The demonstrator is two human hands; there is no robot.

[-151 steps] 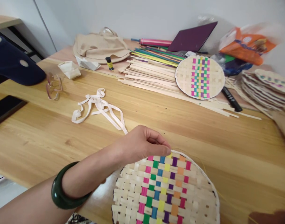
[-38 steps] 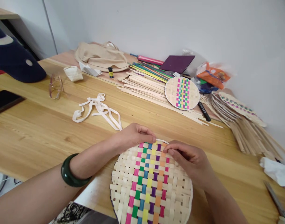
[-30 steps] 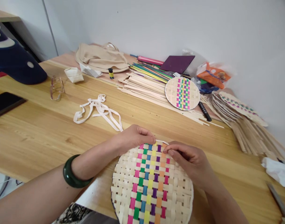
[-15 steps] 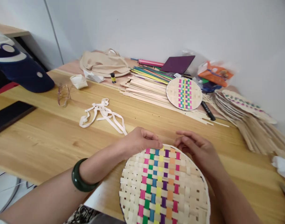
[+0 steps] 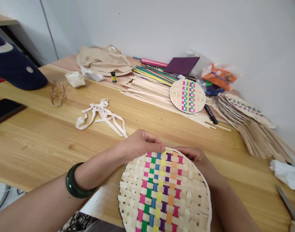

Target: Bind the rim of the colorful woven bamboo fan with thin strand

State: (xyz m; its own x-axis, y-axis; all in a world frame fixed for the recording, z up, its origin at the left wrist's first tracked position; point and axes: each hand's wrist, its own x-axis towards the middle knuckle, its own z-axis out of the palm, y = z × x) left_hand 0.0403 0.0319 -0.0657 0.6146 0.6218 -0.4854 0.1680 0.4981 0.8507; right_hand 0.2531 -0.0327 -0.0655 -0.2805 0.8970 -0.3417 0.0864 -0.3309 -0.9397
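Observation:
A round woven mat of pale strips (image 5: 166,190) with pink, green, blue, yellow, purple and orange bands fills the lower middle, tilted toward me. White edging runs round its upper and right rim. My left hand (image 5: 143,145), with a green bangle on the wrist, pinches the mat's top edge between thumb and fingers. Behind the upper right rim lies my right hand (image 5: 198,159), its fingertips mostly hidden by the mat, so its grip does not show. White ribbon (image 5: 102,116) lies tangled on the table, one end running under my left hand.
Farther back are pale strips (image 5: 147,91), a smaller woven disc (image 5: 188,96), a black marker (image 5: 211,114) and a thread spool (image 5: 113,77). Glasses (image 5: 57,93) and a phone (image 5: 5,111) lie left. Woven fans (image 5: 249,116), white tissue (image 5: 286,174) and scissors (image 5: 289,203) are at right.
My right hand has moved from above the mat's edge, fingers curled, to behind the upper right rim. My left hand keeps its pinch. The whole view has shifted slightly.

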